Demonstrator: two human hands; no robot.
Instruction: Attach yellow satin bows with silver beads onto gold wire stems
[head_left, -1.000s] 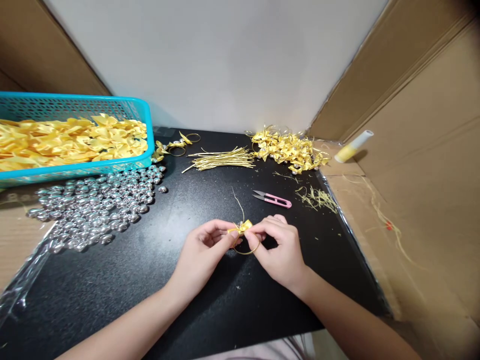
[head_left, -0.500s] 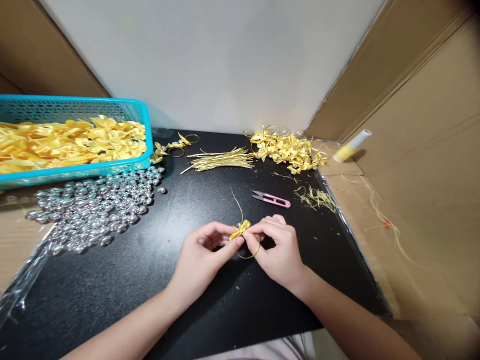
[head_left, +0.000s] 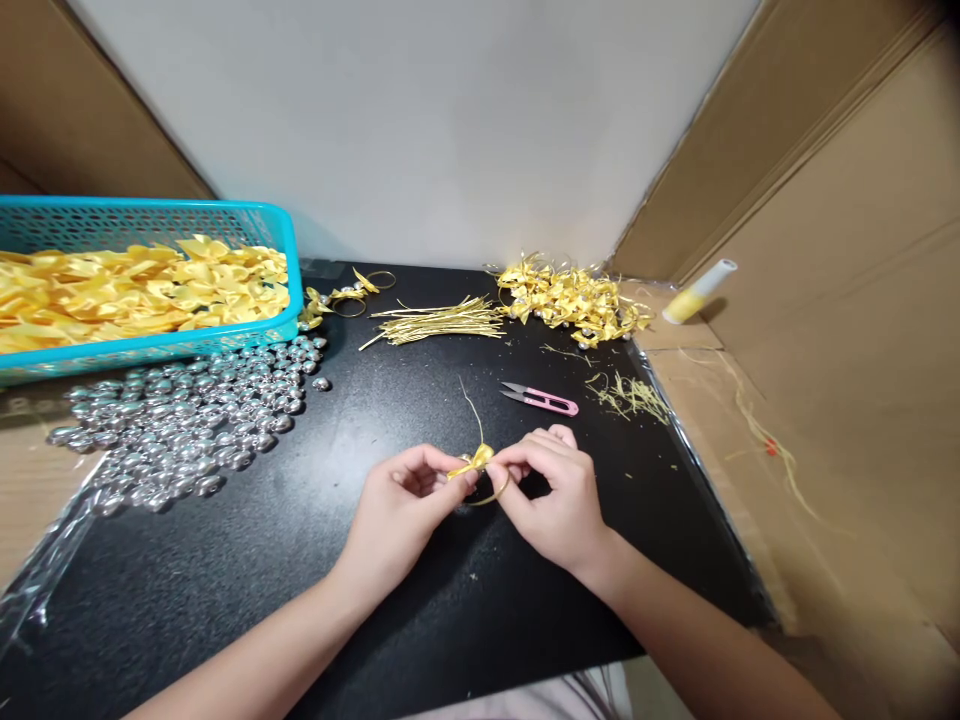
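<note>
Both my hands meet low over the black table top (head_left: 247, 560). My left hand (head_left: 401, 515) pinches a small yellow ribbon bow (head_left: 474, 463) with thumb and forefinger. My right hand (head_left: 556, 500) is closed on the gold wire (head_left: 495, 493) that loops under the bow; one thin wire end sticks up behind it. The fingertips of both hands nearly touch around the bow.
Pink thread snips (head_left: 541, 400) lie just behind my right hand. A teal basket (head_left: 289, 262) of yellow bows stands far left, silver beads (head_left: 187, 420) spread before it. Gold wire strands (head_left: 439, 320), a finished bow pile (head_left: 574, 298) and a glue stick (head_left: 697, 291) lie behind. Cardboard walls close both sides.
The bow has tilted and shifted slightly left between my fingers, and the wire loop beneath it has become smaller. Both hands stayed in place.
</note>
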